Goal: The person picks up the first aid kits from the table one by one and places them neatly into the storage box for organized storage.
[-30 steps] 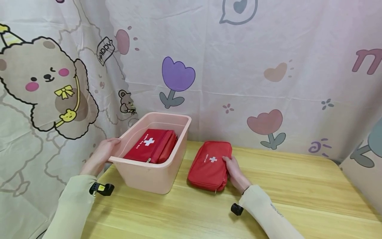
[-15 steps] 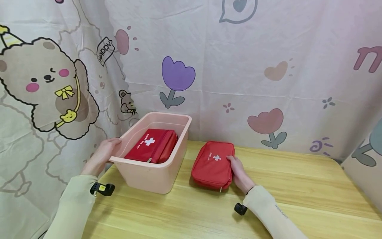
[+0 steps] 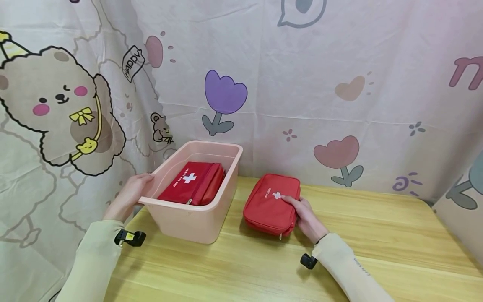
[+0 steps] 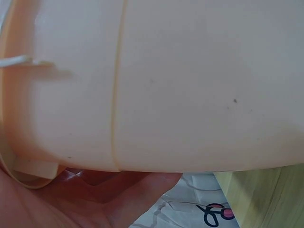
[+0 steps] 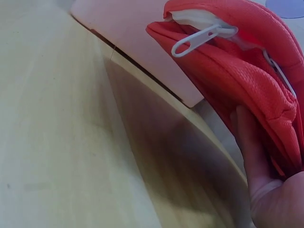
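My left hand (image 3: 131, 193) grips the left rim of the pink plastic bin (image 3: 181, 224), and in the left wrist view its fingers (image 4: 142, 190) lie against the bin's outer wall. Inside the bin lies a red first aid kit pouch (image 3: 177, 186) with a white cross, on top of other red fabric. To the right of the bin, my right hand (image 3: 307, 218) holds a red first aid bag (image 3: 264, 205) by its right side, one digit on its top face. The right wrist view shows the bag's white zipper pull (image 5: 194, 42) and a shadow below the bag.
The bin stands at the left of the wooden table (image 3: 362, 239), near the back. A printed fabric curtain (image 3: 286, 63) hangs along the back and left side. Small wrist cameras (image 3: 308, 261) are strapped to both arms.
The right hand has moved slightly right and up with the first aid bag, and its digit now reaches further over the top face. The left hand and the bin have stayed put.
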`<state>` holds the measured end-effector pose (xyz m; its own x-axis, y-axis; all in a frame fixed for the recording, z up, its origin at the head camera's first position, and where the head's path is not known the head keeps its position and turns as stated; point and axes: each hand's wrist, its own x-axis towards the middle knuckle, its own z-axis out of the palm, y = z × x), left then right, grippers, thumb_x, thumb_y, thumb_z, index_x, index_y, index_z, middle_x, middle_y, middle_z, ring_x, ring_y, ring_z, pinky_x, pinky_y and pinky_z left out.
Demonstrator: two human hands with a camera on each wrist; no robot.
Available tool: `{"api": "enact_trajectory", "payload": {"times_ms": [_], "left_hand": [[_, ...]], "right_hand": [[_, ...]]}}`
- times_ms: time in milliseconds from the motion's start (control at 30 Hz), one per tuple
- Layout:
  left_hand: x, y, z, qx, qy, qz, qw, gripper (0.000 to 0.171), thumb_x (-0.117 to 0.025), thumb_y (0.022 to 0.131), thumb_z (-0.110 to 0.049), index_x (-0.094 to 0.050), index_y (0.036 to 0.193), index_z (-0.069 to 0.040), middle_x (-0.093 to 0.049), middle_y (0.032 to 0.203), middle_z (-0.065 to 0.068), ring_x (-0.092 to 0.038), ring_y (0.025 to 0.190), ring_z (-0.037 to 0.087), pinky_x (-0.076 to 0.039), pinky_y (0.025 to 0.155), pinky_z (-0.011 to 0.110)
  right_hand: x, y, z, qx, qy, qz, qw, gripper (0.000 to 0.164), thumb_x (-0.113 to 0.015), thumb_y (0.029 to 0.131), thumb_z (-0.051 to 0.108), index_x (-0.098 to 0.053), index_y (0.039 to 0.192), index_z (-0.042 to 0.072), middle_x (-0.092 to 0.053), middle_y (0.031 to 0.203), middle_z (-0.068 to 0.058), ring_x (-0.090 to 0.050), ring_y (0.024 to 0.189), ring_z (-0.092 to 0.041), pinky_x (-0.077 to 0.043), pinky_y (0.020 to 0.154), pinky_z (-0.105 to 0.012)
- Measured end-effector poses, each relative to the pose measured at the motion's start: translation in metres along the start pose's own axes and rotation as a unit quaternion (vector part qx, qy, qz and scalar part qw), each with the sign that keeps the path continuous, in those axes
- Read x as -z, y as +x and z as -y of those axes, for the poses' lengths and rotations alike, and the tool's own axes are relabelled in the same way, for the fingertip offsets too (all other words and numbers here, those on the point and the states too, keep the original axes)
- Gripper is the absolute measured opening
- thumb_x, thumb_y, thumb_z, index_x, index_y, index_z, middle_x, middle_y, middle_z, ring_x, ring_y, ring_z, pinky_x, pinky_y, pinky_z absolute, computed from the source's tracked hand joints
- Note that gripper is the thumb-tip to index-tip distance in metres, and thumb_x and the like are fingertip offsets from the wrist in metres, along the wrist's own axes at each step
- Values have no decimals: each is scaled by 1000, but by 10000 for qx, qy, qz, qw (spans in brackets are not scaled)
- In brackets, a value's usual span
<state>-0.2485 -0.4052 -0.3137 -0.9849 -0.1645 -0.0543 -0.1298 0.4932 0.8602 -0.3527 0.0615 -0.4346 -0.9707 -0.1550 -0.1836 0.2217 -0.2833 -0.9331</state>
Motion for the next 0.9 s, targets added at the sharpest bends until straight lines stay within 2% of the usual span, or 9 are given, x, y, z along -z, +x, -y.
{"api": "enact_trajectory", "payload": {"times_ms": [267,600,900], "left_hand": [[0,0,1,-36,16,23,10000,66,-24,106,-42,-27,149,7,-40,139,28,-45,119,39,-44,91,45],[0,0,1,-59,48,13,10000,65,-23,106,-42,-27,149,7,-41,139,28,-45,119,39,-44,92,46],[0,1,1,-61,60,-10,10000,65,-23,106,-41,-28,149,7,-42,138,28,-46,118,38,-46,89,40]], "right_hand": [[7,-4,12,-6,-6,148,9999,55,-68,93,20,-38,135,0,-70,105,-8,-70,92,-21,-55,82,-37],[10,-6,20,59,-159,245,9996,51,-61,97,21,-37,137,-1,-69,101,-5,-70,89,-17,-55,80,-33],[6,-11,28,37,-13,375,9993,50,-61,98,24,-38,137,3,-69,106,-6,-70,94,-19,-54,84,-35]]}}
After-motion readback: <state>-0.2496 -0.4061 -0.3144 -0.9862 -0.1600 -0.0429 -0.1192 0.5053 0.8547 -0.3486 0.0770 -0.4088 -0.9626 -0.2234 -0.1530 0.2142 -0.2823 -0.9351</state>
